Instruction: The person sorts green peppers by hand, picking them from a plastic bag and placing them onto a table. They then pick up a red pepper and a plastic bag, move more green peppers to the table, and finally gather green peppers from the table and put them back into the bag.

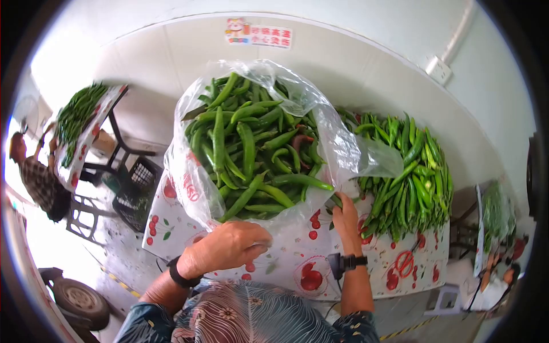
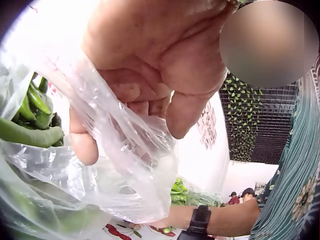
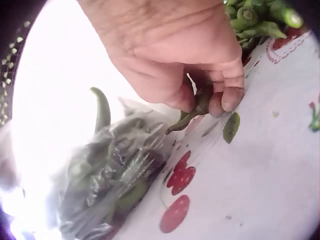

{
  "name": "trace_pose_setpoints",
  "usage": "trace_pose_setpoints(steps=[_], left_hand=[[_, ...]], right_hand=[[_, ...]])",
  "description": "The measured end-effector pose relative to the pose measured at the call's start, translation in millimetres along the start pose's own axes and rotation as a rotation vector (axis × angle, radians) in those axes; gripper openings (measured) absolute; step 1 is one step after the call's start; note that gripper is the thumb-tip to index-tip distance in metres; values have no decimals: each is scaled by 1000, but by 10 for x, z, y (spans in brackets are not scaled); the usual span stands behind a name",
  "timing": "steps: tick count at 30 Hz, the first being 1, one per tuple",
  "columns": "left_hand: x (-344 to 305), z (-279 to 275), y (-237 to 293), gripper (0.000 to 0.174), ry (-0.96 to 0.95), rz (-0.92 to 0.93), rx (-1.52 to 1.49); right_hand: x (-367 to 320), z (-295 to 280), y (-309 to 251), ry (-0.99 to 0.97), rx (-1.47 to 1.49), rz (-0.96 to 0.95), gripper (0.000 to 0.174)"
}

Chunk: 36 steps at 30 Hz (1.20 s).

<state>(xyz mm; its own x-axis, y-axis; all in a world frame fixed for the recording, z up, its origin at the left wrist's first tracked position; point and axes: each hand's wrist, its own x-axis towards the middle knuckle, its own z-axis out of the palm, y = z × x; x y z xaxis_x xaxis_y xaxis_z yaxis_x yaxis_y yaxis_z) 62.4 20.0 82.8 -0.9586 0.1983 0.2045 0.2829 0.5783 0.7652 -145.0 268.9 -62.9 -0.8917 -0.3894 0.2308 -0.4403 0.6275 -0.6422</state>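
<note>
A large clear plastic bag [image 1: 337, 146], its mouth spread wide, is full of long green peppers [image 1: 247, 150], with a reddish one among them. At its near rim my left hand [image 1: 231, 247] grips a fold of the plastic; the left wrist view shows the film [image 2: 132, 135] running between thumb and curled fingers. Right of the bag, my right hand [image 1: 346, 222] pinches a single green pepper [image 3: 181, 123] low over the tablecloth, its narrow end poking out below the fingertips and the rest covered by the hand.
A big heap of green peppers [image 1: 409, 188] lies on the table to the right. Red scissors [image 1: 404, 263] rest on the cherry-print tablecloth [image 1: 311, 257]. Behind the table rises a pale wall [image 1: 354, 63]. Other people work at side tables, and a black crate [image 1: 137, 188] stands at left.
</note>
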Motion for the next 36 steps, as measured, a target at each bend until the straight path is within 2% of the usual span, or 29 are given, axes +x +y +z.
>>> trace_pose_setpoints(steps=[1, 4, 7, 10, 12, 15, 18, 19, 20, 21, 22, 25, 29, 32, 36], left_hand=[[2, 4, -5, 13, 10, 12, 8], [5, 13, -20, 11, 14, 23, 38], [6, -4, -32, 13, -49, -6, 61], [-1, 30, -72, 14, -64, 7, 54], [-8, 54, -95, 12, -58, 29, 54], [-11, 53, -91, 12, -51, 49, 69], [-23, 65, -88, 12, -38, 57, 69], [-30, 72, -96, 12, -32, 61, 71], [-43, 74, -99, 12, -22, 63, 74], [-53, 72, -91, 12, -20, 64, 80], [-57, 61, -77, 12, -19, 64, 88], [-68, -5, -72, 13, -9, 68, 117], [-116, -31, -108, 15, -40, 3, 128], [-91, -80, -143, 17, -14, 29, 123], [17, -262, -72, 20, -3, -75, 117]], right_hand=[[-31, -29, 55, 32, 55, -37, 41], [-207, -191, 83, 34, 325, 299, 37], [-422, -615, -312, 169, 564, 313, 38], [-516, -899, -532, 438, 635, 137, 42], [-430, -1106, -762, 683, 628, -14, 44], [-291, -1397, -1187, 844, 696, -311, 46], [-135, -1337, -1625, 859, 816, -522, 50], [-79, -1216, -1745, 794, 804, -528, 51], [-71, -1069, -1921, 710, 634, -380, 52], [3, -898, -1783, 431, 605, -295, 53], [-16, -729, -2038, 217, 546, -322, 51], [-62, -528, -1810, -39, 500, -172, 40], [-116, -560, -1289, -126, 599, 12, 32], [-123, -518, -984, -118, 598, 141, 31], [-34, -556, -967, -68, 614, 189, 45]])
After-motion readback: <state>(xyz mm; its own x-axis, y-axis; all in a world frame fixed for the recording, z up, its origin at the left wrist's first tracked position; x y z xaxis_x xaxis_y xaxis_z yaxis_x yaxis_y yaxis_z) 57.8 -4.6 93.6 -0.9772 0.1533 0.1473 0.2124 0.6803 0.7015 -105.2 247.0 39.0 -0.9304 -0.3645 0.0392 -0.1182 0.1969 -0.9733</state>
